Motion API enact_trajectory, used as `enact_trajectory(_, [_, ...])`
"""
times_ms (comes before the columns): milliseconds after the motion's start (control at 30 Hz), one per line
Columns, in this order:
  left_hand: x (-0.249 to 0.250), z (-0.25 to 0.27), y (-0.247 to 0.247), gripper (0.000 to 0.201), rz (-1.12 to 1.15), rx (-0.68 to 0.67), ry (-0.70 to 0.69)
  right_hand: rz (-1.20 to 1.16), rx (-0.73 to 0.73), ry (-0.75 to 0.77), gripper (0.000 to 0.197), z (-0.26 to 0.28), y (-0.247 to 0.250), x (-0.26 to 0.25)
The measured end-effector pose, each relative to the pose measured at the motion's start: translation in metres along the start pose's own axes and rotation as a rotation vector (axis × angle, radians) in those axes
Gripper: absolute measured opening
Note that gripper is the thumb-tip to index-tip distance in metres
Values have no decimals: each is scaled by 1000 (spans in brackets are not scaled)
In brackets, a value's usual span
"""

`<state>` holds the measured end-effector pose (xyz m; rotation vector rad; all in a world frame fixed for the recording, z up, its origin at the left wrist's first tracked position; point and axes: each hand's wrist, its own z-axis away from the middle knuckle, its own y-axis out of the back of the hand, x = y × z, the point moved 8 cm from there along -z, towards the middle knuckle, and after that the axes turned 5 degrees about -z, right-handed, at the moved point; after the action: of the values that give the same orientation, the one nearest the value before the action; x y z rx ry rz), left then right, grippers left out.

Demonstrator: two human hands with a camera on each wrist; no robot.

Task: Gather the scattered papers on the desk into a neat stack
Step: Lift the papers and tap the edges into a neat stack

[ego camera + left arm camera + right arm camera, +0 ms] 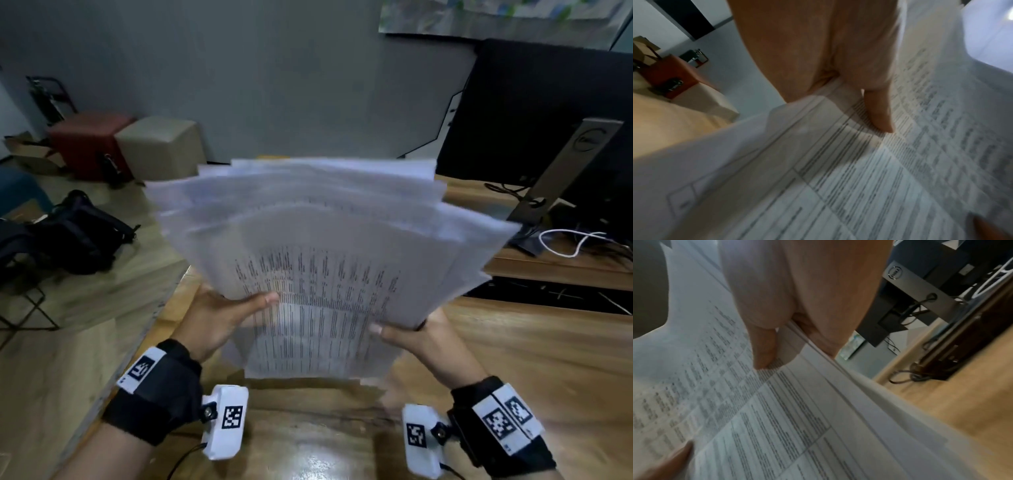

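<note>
Both the left hand [219, 317] and right hand [416, 334] pinch the papers [318, 260], held fanned and uneven above the desk [513, 359]. To square them, best loosen both grips slightly and tap the lower edges on the desk.

Head cam looks down/fwd over the papers [329, 260]; both wrist cams sit v. close at papers' side edges, sharing the printed top sheet.
</note>
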<state>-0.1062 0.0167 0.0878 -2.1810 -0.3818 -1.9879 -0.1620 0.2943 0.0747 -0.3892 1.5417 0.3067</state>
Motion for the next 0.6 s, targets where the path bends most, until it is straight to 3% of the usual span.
enact_trajectory(67, [14,-1,2,30,7,28,-46,61,-117,-95,54,-2,-7,9])
enact_trajectory(133, [11,-6,2,34,74,39,-24,60,-112,-156,41,-4,-8,19])
enact_trajectory(200, [-11,-9,-2,58,171,-52,104,42,-74,-157,41,-4,-4,29])
enact_trajectory(267, [-31,-2,-10,82,117,-200,215,2,-48,-169,48,0,-2,38])
enact_trajectory(333, [-45,7,-18,70,1,-322,241,-77,7,-180,52,5,1,47])
enact_trajectory(400, [-50,13,-19,48,-69,-343,225,-130,21,-215,49,9,0,54])
enact_trajectory(500, [-62,21,-16,43,-71,-348,246,-165,-71,-283,39,12,-3,54])
enact_trajectory(600, [-69,28,-17,45,-47,-344,259,-189,-2,-221,32,5,4,39])
